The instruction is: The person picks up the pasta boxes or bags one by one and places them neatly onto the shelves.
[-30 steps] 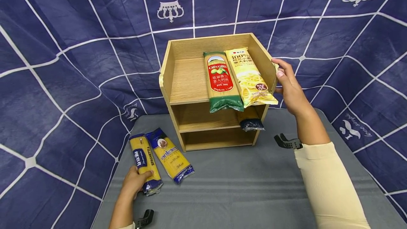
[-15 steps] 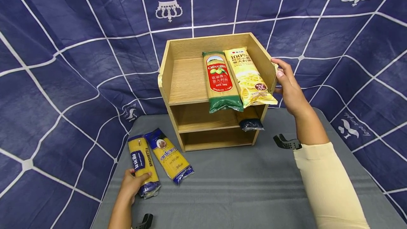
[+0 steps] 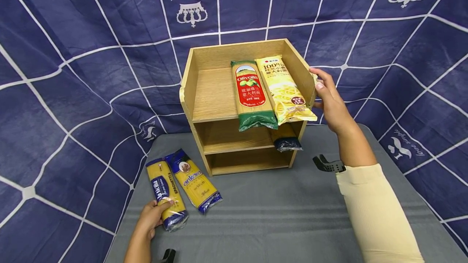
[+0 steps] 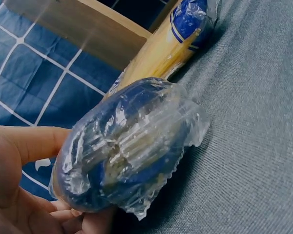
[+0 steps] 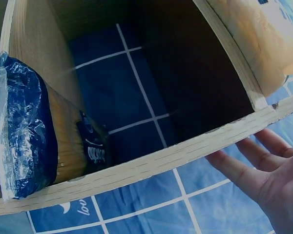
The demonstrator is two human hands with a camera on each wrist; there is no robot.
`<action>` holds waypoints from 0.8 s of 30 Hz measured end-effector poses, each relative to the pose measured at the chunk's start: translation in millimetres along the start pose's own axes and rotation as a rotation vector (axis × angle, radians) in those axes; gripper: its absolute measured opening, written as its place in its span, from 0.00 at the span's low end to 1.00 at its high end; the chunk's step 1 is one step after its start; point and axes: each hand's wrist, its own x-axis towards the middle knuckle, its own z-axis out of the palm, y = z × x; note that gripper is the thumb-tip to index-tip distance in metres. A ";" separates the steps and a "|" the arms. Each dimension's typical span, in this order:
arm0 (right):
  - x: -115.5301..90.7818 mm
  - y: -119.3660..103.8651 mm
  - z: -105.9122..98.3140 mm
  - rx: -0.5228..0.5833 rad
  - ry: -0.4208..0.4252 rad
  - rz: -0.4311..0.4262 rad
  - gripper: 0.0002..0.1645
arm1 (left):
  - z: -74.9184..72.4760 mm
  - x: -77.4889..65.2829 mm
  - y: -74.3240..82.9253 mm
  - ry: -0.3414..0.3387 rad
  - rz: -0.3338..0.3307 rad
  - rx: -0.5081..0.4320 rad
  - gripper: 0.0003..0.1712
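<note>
My left hand [image 3: 149,217] grips the lower part of a yellow and blue spaghetti pack [image 3: 166,192], thumb across its top face. The left wrist view shows its crinkled clear end close over the grey cloth. Beside it lies a second yellow and blue pasta pack [image 3: 195,184], marked "ankara". My right hand [image 3: 334,106] holds the front edge of the right side panel of a wooden shelf [image 3: 215,98]. In the right wrist view several fingers [image 5: 234,168] reach to the panel's outer side; the thumb is hidden there.
On the shelf's top level lie a green-ended spaghetti pack [image 3: 252,92] and a pale yellow noodle pack [image 3: 285,88], both jutting past the front. A dark-ended pasta pack [image 3: 287,139] sits at the right of the middle level. Blue gridded cloth [image 3: 109,72] hangs behind.
The spaghetti pack in my left hand has shifted and turned a little, staying left of the second pack. My right hand keeps its hold on the shelf panel.
</note>
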 end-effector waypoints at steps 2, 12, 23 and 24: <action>0.0 0.0 0.6 0.002 0.002 -0.001 0.27 | -0.5 -1.5 0.4 0.003 0.005 -0.012 0.30; 2.1 -1.3 2.5 -0.022 -0.003 0.005 0.28 | -5.7 -4.6 -3.6 -0.019 0.011 -0.109 0.30; 1.1 0.6 -0.8 -0.026 0.014 0.013 0.27 | -2.2 -5.6 -9.6 -0.030 0.012 -0.218 0.36; 0.9 1.0 -0.8 -0.023 0.014 0.012 0.27 | -1.7 -6.3 -10.9 -0.030 0.013 -0.225 0.36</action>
